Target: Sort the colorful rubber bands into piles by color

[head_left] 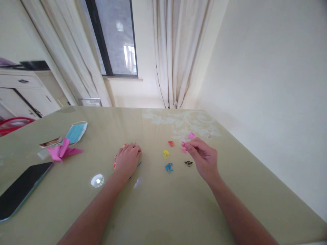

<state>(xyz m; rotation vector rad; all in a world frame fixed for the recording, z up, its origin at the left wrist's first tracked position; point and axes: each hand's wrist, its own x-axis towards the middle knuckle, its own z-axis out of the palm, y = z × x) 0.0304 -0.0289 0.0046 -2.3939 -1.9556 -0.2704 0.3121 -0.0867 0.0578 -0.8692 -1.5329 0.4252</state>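
Note:
My right hand (203,156) is closed in a pinch, thumb against index finger, on a small pink piece (183,143) too small to name surely. Pink pieces (191,135) lie just beyond its fingertips. Below the pinch sits a little black heap of loop-like pieces (188,163). To its left are small piles of red pieces (171,143), yellow pieces (166,154) and blue pieces (169,167). My left hand (129,158) lies palm down, fingers over a mixed-colour heap (115,160) that is mostly hidden; bits of yellow, red and blue show around it.
Left on the glossy table (158,211) are a black phone (22,190), a pink folded paper bird (62,151) and a blue face mask (76,132). A small clear item (209,132) stands near the right edge. A wall (268,85) borders the table's right side.

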